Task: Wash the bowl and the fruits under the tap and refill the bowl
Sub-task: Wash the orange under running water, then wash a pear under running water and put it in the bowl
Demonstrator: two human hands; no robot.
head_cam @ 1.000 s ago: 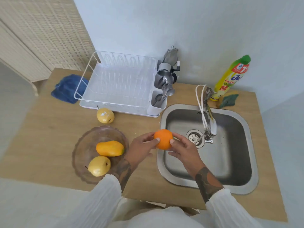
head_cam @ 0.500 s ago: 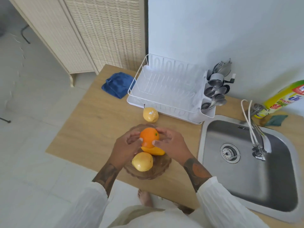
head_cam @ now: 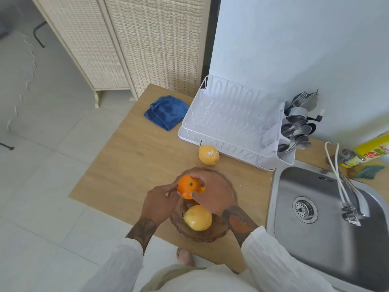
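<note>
Orange [head_cam: 188,187] gripped by right hand [head_cam: 214,193] and left hand [head_cam: 159,202] above bowl [head_cam: 202,234]; pear [head_cam: 208,154] at 12 o'clock on table [head_cam: 130,165]

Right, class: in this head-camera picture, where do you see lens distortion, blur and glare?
Head view: wide-angle bending curves the screen and counter edge; the dish rack and floor look soft; daylight glints off the sink rim; the orange, between both hands, is fairly sharp.
</note>
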